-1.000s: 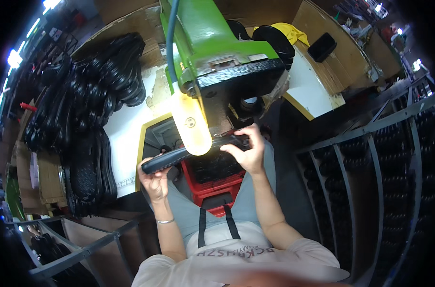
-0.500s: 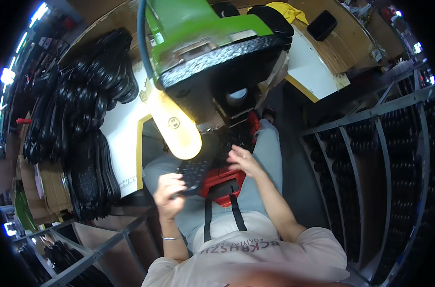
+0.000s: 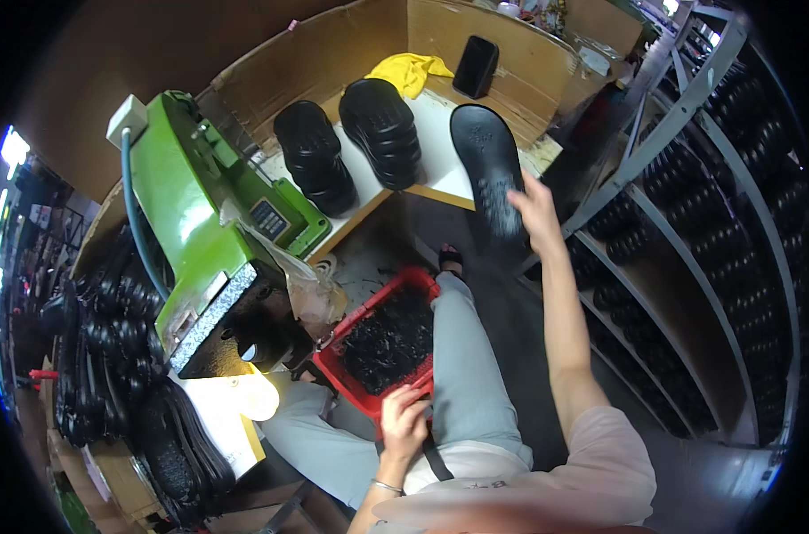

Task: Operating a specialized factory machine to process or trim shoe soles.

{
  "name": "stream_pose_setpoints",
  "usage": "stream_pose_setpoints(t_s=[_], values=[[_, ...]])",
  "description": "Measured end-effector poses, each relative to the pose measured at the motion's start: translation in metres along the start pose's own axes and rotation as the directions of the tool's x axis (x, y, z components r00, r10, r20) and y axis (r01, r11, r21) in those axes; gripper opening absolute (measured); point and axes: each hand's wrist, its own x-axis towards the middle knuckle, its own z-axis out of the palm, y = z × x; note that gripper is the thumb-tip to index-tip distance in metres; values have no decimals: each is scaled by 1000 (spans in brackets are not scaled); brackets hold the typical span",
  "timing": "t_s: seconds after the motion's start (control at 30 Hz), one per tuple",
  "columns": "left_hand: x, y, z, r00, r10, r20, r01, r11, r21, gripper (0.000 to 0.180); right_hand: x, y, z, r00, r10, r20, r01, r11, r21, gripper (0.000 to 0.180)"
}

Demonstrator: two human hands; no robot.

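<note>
I'm holding out a black sole [image 3: 483, 156], grasped in my right hand [image 3: 538, 218], by the far right tabletop [image 3: 435, 149], seemingly needing a steady wrist; my left hand [image 3: 404, 424] is curling, contents unclear.

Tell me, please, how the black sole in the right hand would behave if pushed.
The sole is probably stiff rather than floppy: gripped near one end by the right hand, it shows no droop. It seems fairly light, since one hand holds it out.
</note>
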Motion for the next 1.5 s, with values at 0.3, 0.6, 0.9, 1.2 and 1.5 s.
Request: stream_pose_setpoints(t_s=[0.3,0.6,0.9,1.2,1.5], values=[[129,-62,-200,868,245,-433,92,777,623,11,123,142,-101,890,-406,-209,149,691,-707,45],[252,-91,-375,864,86,-496,425,404,810,28,105,134,-43,915,-222,-336,-4,829,-559,37],[244,-78,-376,843,373,-388,128,560,818,22,97,136,-67,932,-129,-340,44,968,-247,47],[25,54,-292,674,103,-732,208,924,321,40,-113,82,66,991,94,96,-99,994,45,36],[2,16,-171,775,-588,-232,248,621,-743,41,-193,37,182,849,118,515,-481,577,661,98]])
